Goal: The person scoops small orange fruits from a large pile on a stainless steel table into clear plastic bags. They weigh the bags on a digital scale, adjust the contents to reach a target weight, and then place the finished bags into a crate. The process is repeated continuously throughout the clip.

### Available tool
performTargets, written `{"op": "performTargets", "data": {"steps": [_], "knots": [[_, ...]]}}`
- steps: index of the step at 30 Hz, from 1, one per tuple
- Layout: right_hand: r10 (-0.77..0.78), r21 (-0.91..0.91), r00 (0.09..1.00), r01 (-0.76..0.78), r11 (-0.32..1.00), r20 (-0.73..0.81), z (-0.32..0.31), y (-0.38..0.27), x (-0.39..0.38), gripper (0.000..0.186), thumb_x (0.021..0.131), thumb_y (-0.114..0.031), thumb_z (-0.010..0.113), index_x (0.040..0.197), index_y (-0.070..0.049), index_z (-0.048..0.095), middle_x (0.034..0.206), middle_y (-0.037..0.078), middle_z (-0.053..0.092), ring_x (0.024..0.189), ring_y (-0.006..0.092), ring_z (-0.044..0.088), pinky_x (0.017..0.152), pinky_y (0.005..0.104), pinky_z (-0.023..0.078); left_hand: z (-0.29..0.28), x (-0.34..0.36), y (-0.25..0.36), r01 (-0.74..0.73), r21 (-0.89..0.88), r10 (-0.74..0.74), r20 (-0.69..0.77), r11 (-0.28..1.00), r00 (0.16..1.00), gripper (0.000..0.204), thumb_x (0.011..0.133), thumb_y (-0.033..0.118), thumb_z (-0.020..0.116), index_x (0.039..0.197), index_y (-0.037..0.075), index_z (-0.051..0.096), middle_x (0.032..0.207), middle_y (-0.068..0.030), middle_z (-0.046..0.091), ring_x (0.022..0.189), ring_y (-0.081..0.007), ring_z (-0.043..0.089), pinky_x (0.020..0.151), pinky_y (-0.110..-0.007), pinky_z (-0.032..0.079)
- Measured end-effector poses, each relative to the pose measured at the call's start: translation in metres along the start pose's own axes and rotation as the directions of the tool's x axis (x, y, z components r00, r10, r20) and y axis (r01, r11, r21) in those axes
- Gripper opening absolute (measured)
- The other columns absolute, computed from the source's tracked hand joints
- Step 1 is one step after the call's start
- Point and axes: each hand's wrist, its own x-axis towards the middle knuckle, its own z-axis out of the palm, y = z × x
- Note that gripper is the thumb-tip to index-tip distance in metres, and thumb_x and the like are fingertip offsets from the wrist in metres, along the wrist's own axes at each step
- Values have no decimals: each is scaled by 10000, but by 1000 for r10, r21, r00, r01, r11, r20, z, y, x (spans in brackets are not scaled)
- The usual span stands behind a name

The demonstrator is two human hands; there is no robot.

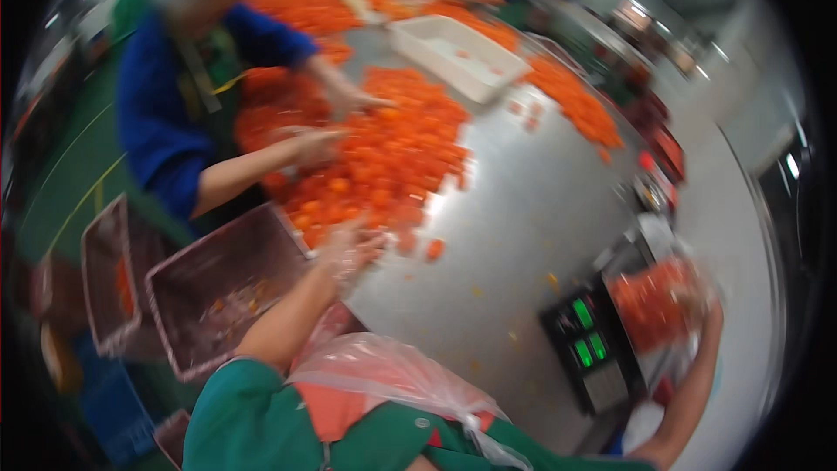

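My left hand (349, 251), in a thin clear glove, reaches to the near edge of a big heap of small bright orange pieces (397, 135) on the metal table. Its fingers look stretched out and apart, though blurred. Blur keeps me from telling what kind of food the pieces are. At the right, a clear plastic bag of orange-red pieces (649, 303) rests at a black scale (597, 344) with lit green displays. My right hand (700, 298) grips that bag at its outer side; its fingers are smeared and partly lost against the plastic.
Across the heap, a co-worker in blue sleeves (161, 113) has both hands in the pieces. A white tray (453, 52) stands farther back on the metal table (514, 209). A brownish bin (218, 288) with scraps sits left of my arm, beside another bin (109, 270).
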Motion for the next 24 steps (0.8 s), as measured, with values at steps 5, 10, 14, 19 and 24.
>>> {"op": "performTargets", "data": {"steps": [5,10,14,19,24], "knots": [[7,73,985,6,997,-173,32,15,27,259,758,-198,708,956,-35,665,823,84,661,686,193,614,577,334,506,-26,13,-1,-32,-82,33,12,996,999,461,941,292,577,1217,-50,437,1188,-261,556,907,-317,655,641,-340,573],[15,126,958,22,992,-287,48,37,34,262,757,-163,695,979,-29,656,830,93,658,702,196,612,597,334,507,-27,16,-3,-31,-73,33,27,997,999,485,926,308,592,1261,-9,440,1208,-231,574,960,-340,653,695,-390,553],[35,146,931,20,989,-362,57,58,26,268,757,-136,684,998,-24,649,835,100,656,714,199,611,612,335,507,-18,14,-1,-35,-56,36,11,998,999,490,938,303,571,1289,-6,425,1220,-236,563,988,-344,644,699,-382,559],[14,120,912,39,992,-410,70,68,25,280,756,-102,670,1022,-18,640,842,109,654,729,203,609,631,336,508,-15,16,3,6,-79,-9,-29,997,1000,540,935,307,581,1321,-19,391,1258,-243,525,1015,-355,630,704,-390,568],[4,96,983,14,995,-181,52,26,10,233,736,20,594,959,-31,636,812,52,623,726,186,566,647,332,498,-20,8,3,-11,-85,10,-7,996,1000,536,925,309,596,1306,-19,411,1245,-233,524,1014,-344,630,728,-393,555]]}}
